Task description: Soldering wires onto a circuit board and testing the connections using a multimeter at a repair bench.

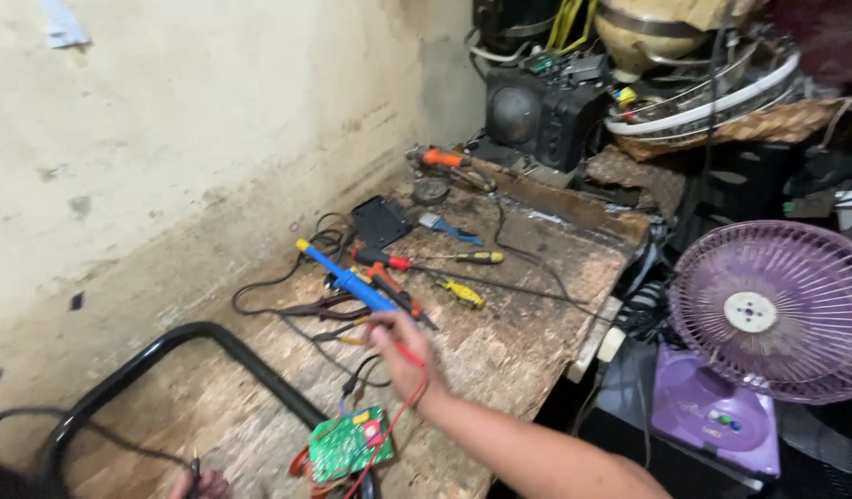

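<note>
My right hand [400,353] reaches over a worn wooden workbench [527,342] and pinches a thin red probe with a red wire [409,356] that trails down to a green circuit board [348,445]. Just beyond its fingers lie a blue soldering iron [347,280], pliers and red-handled tools [389,282]. Only the fingertips of my left hand [197,482] show at the bottom edge, closed on a thin black probe [194,466] with a black wire.
Yellow-handled screwdrivers [463,292] and a black box [380,222] lie further back on the bench. A black tube frame [167,346] curves over the near left. A purple fan [767,314] stands on the right. Cluttered appliances [541,111] fill the back; a wall runs along the left.
</note>
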